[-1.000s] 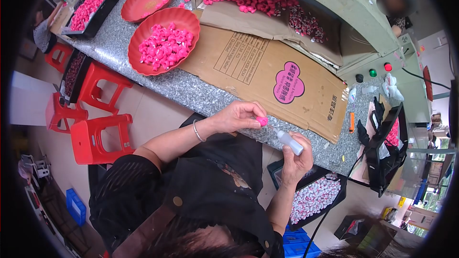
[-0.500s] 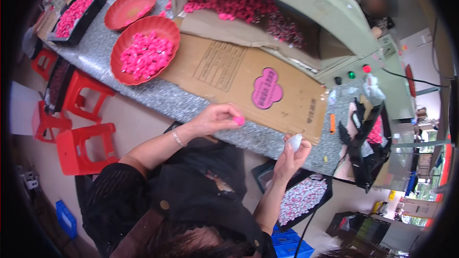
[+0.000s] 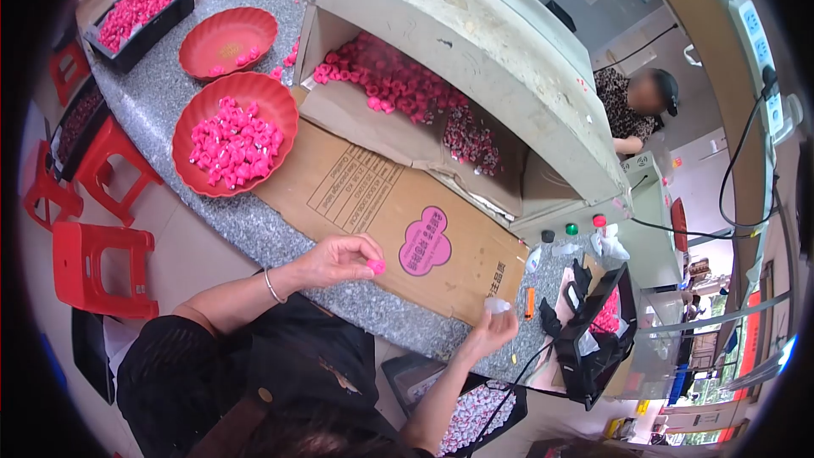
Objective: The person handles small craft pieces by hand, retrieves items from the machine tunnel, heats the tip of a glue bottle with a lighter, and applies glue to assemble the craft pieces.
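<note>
My left hand (image 3: 343, 261) pinches a small pink piece (image 3: 376, 266) above the near edge of the cardboard sheet (image 3: 373, 203). Farther right, my right hand (image 3: 490, 331) has its fingers wrapped round a small whitish bottle (image 3: 498, 306), partly hidden by the fingers. On the counter to the left, a scalloped red bowl (image 3: 188, 171) holds many pink pieces. Behind it stands a second red bowl (image 3: 191, 34) with a few pieces. Pink pieces (image 3: 381, 76) and smaller white-and-pink ones (image 3: 471, 137) lie inside the grey housing (image 3: 449, 30).
A black tray (image 3: 174, 24) of pink pieces stands at the far left. Black bins (image 3: 585, 373) and an orange stick (image 3: 530, 303) are at the right. Red stools (image 3: 102, 267) stand left of the counter. Another person (image 3: 632, 106) is behind the housing.
The view has swung up and to the right. My hands have moved apart, and the bottle in my right hand has moved away from the pink piece in my left hand.
</note>
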{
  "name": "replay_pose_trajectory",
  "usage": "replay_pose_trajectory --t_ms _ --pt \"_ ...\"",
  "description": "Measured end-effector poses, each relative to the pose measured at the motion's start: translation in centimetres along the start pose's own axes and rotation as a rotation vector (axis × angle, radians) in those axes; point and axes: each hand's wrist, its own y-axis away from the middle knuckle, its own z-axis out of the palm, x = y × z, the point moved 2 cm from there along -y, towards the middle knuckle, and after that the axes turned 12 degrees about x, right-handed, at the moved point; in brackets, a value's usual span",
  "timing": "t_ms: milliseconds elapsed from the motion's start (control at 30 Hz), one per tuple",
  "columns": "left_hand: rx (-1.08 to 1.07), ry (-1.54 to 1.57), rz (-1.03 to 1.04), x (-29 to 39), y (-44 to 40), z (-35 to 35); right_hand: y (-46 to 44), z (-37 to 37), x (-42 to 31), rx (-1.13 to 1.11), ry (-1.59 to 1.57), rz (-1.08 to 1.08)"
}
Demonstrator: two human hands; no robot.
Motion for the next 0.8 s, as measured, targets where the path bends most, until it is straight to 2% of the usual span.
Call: replay_pose_trajectory --t_ms 33,133,200,267,400,467,600,733,800 --pt "0.016 0.015 -0.024 0.4 -0.1 0.1 1.1 -0.9 -1.0 0.109 0.145 -0.036" --pt "0.012 0.046 -0.023 0.4 -0.5 -0.4 5.1 1.1 -5.3 -0.127 0.095 -0.241" --pt "-0.009 0.026 -0.019 1.0 -0.9 -0.4 4.3 6.2 -9.4 -0.372 0.137 -0.545" --pt "-0.028 0.017 -0.017 1.5 -1.3 -0.2 1.8 12.2 -10.3 -0.45 0.165 -0.465" --pt "-0.007 0.042 -0.012 2.2 -1.2 -0.6 -5.1 24.3 -3.7 -0.51 0.224 -0.699" --pt "0.016 0.059 -0.003 2.5 -1.1 -0.9 -6.9 27.4 -1.1 -0.637 0.393 -0.716" --pt "0.049 0.073 0.006 2.6 -0.9 -1.7 -8.0 29.2 -0.3 -0.803 0.574 -0.675" --pt "0.034 0.064 0.001 2.5 -1.4 -1.7 -6.4 28.9 -0.5 -0.674 0.49 -0.964" --pt "0.042 0.064 0.01 2.6 -1.6 -1.6 -5.8 28.9 -0.9 -0.736 0.512 -0.96"
